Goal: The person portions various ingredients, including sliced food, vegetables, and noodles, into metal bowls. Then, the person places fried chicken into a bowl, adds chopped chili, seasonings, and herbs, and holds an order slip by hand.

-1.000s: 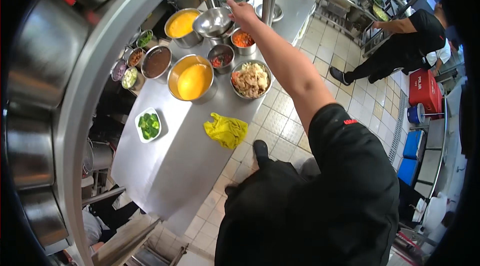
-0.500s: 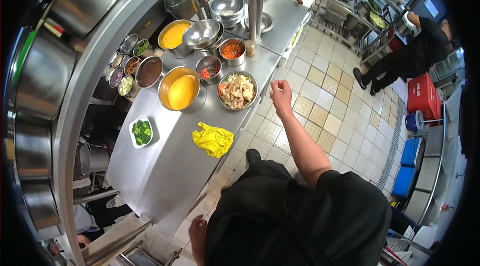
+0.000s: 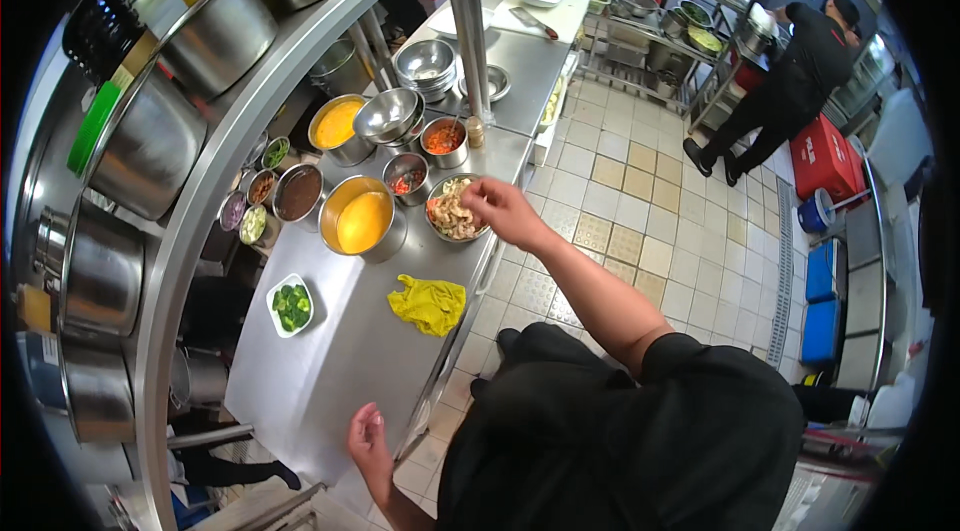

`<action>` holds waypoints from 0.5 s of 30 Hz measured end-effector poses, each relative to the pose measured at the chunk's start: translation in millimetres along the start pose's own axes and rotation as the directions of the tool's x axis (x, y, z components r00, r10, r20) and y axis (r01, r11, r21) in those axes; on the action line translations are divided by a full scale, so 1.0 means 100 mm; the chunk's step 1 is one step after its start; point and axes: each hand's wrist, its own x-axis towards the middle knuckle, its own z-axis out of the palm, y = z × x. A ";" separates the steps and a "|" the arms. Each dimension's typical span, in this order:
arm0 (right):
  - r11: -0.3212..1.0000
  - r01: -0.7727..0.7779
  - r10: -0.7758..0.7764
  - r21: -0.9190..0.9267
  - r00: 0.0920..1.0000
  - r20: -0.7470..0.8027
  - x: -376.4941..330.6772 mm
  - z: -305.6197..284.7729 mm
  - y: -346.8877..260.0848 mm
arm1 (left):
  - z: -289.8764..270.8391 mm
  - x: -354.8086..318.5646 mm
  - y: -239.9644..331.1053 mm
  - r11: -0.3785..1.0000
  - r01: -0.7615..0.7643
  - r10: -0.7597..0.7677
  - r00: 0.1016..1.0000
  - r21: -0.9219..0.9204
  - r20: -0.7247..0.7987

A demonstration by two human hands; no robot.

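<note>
My right hand (image 3: 503,215) is over the right rim of a metal bowl (image 3: 437,228) of mixed food, with pale cooked pieces (image 3: 458,221) on top and some red at the side. Its fingers are bent into a pinch, and whether anything is between them is hidden. My left hand (image 3: 370,443) is above the near edge of the steel counter (image 3: 315,371), palm turned up, fingers loosely bent and nothing in them. Between the hands lies a crumpled yellow cloth (image 3: 428,304). A white dish (image 3: 290,329) of broccoli (image 3: 292,307) stands left of the cloth.
Metal pots of yellow liquid (image 3: 362,221), chopped red food (image 3: 443,138) and brown sauce (image 3: 299,193) crowd the counter's far half. A knife (image 3: 535,23) lies on a white board beyond. Pots line the shelf (image 3: 190,171) at left. A person in black (image 3: 780,81) stands far right.
My right hand has moved left from above the floor to over the bowl of food. My left hand has risen from beside my body to above the counter edge. The view has shifted.
</note>
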 end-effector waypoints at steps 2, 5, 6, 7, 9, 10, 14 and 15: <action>1.000 -0.004 0.004 0.004 1.000 0.027 -0.18 -0.03 0.01 | 0.16 0.10 -0.05 1.000 -0.025 0.025 1.000 -0.016 0.011; 0.995 -0.093 0.096 -0.039 0.993 0.065 -0.26 -0.32 0.08 | 0.49 0.36 0.10 0.991 -0.017 0.019 1.000 -0.130 0.017; 0.995 -0.092 0.095 -0.034 0.993 0.070 -0.25 -0.46 0.09 | 0.62 0.44 0.24 0.992 -0.018 0.019 1.000 -0.126 0.011; 0.994 -0.102 0.103 -0.023 0.993 0.054 -0.24 -0.58 0.11 | 0.74 0.49 0.47 0.987 -0.087 0.090 0.996 -0.133 0.012; 0.996 -0.084 0.084 0.000 0.996 0.040 -0.16 -0.87 0.10 | 0.98 0.69 0.95 0.971 -0.231 0.233 0.972 -0.056 0.032; 0.997 -0.083 0.082 0.004 0.995 0.057 -0.10 -1.03 0.18 | 1.09 0.84 1.20 0.954 -0.300 0.298 0.953 0.026 0.063; 0.990 -0.122 0.118 0.066 0.991 0.065 0.04 -1.81 0.37 | 2.07 1.62 2.53 0.837 -0.546 0.546 0.838 -0.023 -0.023; 0.993 -0.109 0.104 0.047 0.990 0.096 0.00 -2.01 0.38 | 2.36 1.87 2.90 0.772 -0.636 0.635 0.772 -0.023 -0.021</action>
